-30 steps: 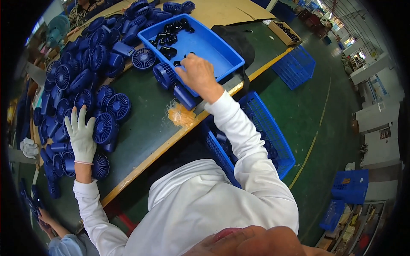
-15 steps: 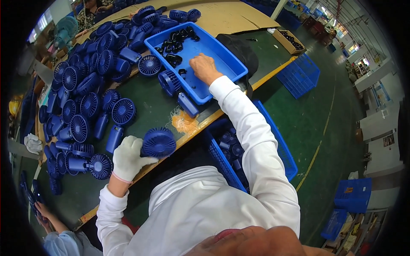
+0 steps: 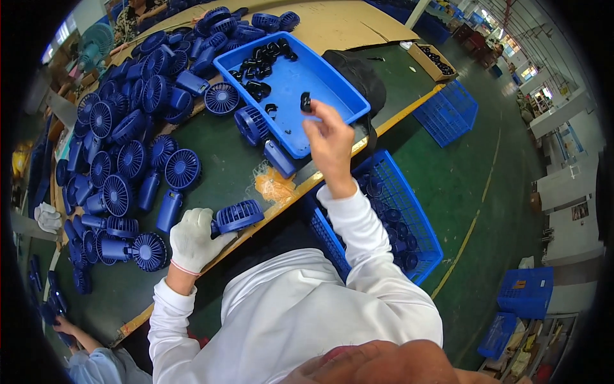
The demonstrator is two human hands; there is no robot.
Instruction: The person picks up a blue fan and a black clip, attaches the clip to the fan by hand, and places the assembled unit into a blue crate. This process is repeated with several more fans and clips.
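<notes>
My left hand (image 3: pixel 197 240), in a white glove, grips a blue handheld fan (image 3: pixel 239 216) by its handle at the table's front edge; the fan's round head sticks out to the right. Bare and raised over the near right rim of a blue tray (image 3: pixel 332 89), my right hand (image 3: pixel 329 137) pinches a small black plastic part (image 3: pixel 306 102) between thumb and fingertips. Several more black parts (image 3: pixel 262 61) lie in the tray's far left portion. Another blue fan (image 3: pixel 252 125) leans against the tray's left side.
A big heap of blue fans (image 3: pixel 131 160) covers the table's left side. An orange patch (image 3: pixel 274 185) marks the front edge. Below it stands a blue crate (image 3: pixel 409 211) holding more fans. A co-worker's hand (image 3: pixel 64 325) is at lower left, and a black bag (image 3: pixel 358 80) sits behind the tray.
My right hand has lifted out of the tray toward me, bringing up a black part. In my left hand the fan has turned, its grille face now tipped away from view.
</notes>
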